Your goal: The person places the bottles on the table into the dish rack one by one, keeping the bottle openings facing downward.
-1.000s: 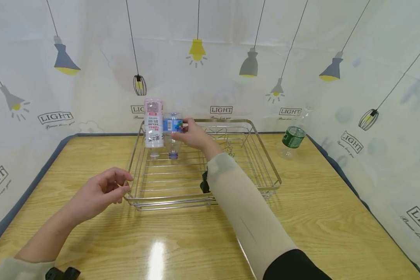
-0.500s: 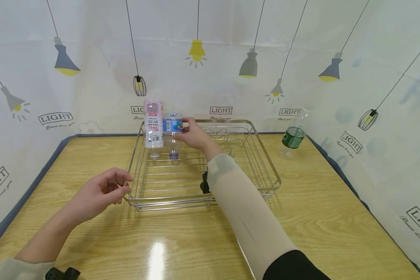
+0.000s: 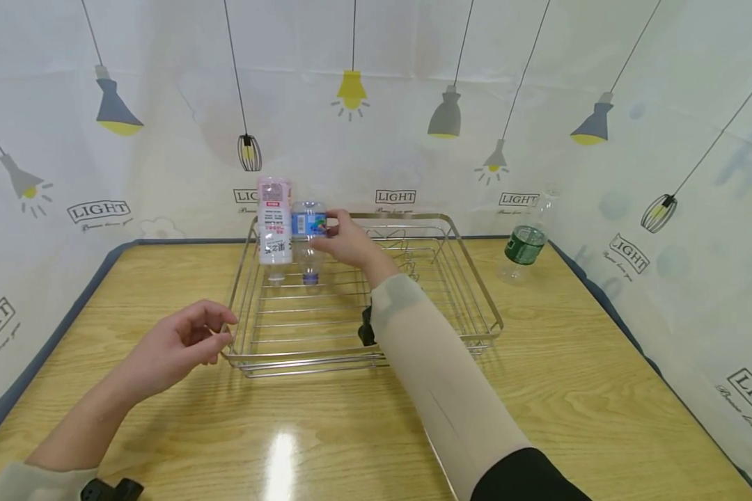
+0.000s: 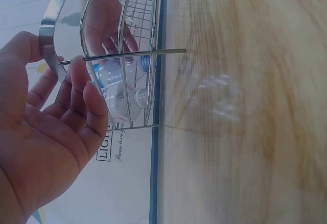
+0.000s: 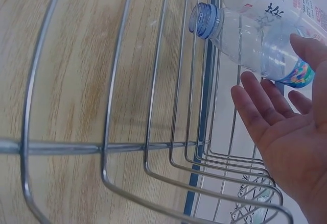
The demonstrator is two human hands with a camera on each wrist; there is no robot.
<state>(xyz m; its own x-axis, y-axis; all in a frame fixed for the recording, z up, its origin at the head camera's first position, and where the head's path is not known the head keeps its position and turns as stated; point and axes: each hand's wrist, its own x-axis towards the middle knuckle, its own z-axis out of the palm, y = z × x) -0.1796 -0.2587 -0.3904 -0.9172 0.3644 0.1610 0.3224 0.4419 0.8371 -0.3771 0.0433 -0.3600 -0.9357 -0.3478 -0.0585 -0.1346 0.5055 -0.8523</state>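
My right hand [image 3: 351, 240] has thumb and fingers about the blue-labelled part of a clear plastic bottle [image 3: 310, 264], pinching it from the right. That bottle stands upside down, its purple-blue cap [image 3: 310, 279] low in the wire basket [image 3: 451, 278]. Close on its left is a second upside-down bottle [image 3: 276, 223] with a pink and white label. In the right wrist view my thumb lies over the bottle [image 5: 242, 40], with the fingers [image 5: 255, 99] at its near side. My left hand [image 3: 178, 344] holds the basket's front left corner, thumb at the metal rim [image 4: 47, 35].
Right of the basket, an upright clear bottle with a green label [image 3: 525, 245] stands on the wooden table [image 3: 570, 383]. A wall cloth [image 3: 401, 139] printed with lamps surrounds the table at the back and sides. Wire loops [image 3: 407, 257] rise inside the basket's right half.
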